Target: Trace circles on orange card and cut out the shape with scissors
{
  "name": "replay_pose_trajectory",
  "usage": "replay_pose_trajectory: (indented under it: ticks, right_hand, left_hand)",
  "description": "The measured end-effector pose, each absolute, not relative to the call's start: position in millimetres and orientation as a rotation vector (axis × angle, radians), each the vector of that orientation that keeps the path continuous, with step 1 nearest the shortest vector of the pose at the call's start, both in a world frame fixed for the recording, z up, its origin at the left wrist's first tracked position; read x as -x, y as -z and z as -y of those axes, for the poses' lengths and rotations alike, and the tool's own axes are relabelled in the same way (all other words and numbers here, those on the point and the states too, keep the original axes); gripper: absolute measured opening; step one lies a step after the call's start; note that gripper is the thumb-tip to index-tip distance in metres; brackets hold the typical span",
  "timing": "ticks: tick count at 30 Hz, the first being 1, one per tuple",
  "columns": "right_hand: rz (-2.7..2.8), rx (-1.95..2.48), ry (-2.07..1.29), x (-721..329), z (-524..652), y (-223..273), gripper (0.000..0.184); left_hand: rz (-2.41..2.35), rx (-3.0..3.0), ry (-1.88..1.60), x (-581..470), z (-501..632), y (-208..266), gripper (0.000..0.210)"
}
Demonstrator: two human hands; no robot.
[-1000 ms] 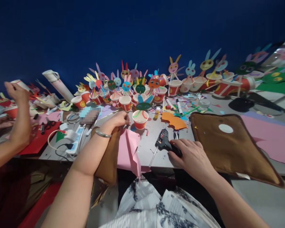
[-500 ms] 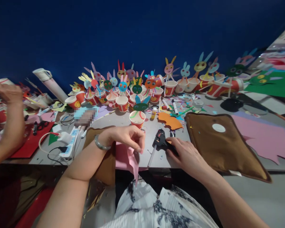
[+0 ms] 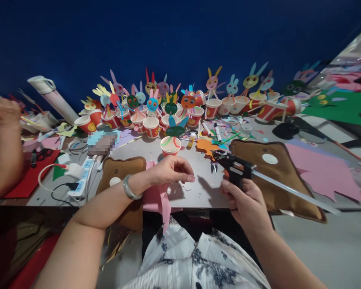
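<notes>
My right hand (image 3: pixel 248 202) is wrapped round the handle of a black glue gun (image 3: pixel 236 165), lifted above the table. The gun's nozzle faces left, and a long clear glue stick (image 3: pixel 291 190) juts out of its back to the right. In front of the nozzle, my left hand (image 3: pixel 173 171) has thumb and fingers pinched together; anything between them is too small to make out. Pink paper (image 3: pixel 155 198) hangs over the table edge beneath that hand. Just beyond stands a red and white paper cup (image 3: pixel 170 147) with a green, blue-eared paper figure (image 3: pixel 175 131).
Several paper cups with rabbit figures (image 3: pixel 152 105) line the back. Orange paper (image 3: pixel 207 147) and a brown cushion (image 3: pixel 267 176) lie at right. A power strip (image 3: pixel 83 178) with cables is at left, near another person's arm (image 3: pixel 6 144).
My right hand has picked up the glue gun from the table and turned it, nozzle to the left. My left hand, still pinched, has shifted slightly right. The view has shifted a little.
</notes>
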State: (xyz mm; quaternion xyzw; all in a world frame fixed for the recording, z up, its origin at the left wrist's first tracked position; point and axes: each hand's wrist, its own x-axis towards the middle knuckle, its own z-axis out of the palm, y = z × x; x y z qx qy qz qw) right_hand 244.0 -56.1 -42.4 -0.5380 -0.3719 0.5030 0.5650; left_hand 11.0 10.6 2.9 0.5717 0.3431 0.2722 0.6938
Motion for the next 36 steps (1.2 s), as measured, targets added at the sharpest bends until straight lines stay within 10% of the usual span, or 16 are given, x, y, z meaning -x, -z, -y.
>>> replay_pose_trajectory:
  ticks: [36]
  right_hand:
    - [1.034, 1.150, -0.865, -201, 60, 54, 0.021]
  left_hand:
    - [-0.976, -1.309, -0.633, -14, -10, -4, 0.027]
